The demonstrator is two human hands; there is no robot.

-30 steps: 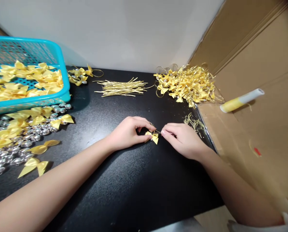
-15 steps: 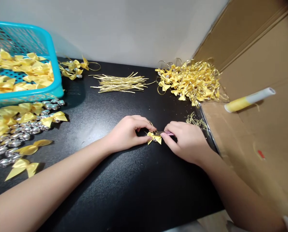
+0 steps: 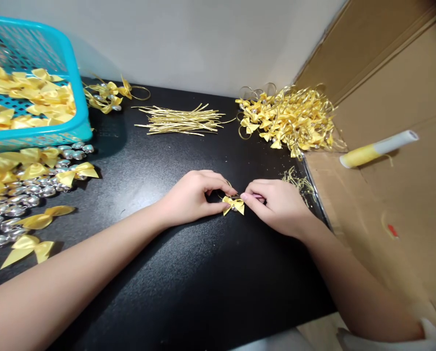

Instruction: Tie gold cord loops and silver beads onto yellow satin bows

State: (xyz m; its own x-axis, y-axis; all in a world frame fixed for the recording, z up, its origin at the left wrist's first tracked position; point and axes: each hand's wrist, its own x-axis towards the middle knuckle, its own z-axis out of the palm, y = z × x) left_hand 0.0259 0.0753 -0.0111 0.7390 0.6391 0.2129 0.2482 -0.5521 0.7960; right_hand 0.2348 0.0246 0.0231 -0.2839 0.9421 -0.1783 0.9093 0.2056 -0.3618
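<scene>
A small yellow ribbon bow [image 3: 234,204] with a silvery bead and gold cord lies on the black table between my hands. My left hand [image 3: 196,197] pinches the bow's left side between thumb and fingers. My right hand [image 3: 276,204] is closed around a small pink-handled tool [image 3: 258,197]. The tool's dark, thin tip lies at the top of the bow, by the cord. Most of the tool is hidden in my fingers, so I cannot make out its exact kind.
A turquoise basket [image 3: 79,92] of yellow bows stands at the left. Loose bows and silver beads [image 3: 31,190] lie below it. Gold cords [image 3: 183,121] lie at the back, beside a pile of looped bows [image 3: 287,119]. Cord clippings [image 3: 300,184] and a cardboard tube [image 3: 378,150] are at the right.
My right fingers have closed further over the pink handle, so less of it shows. The bow stays in my left hand. The camera view has shifted slightly.
</scene>
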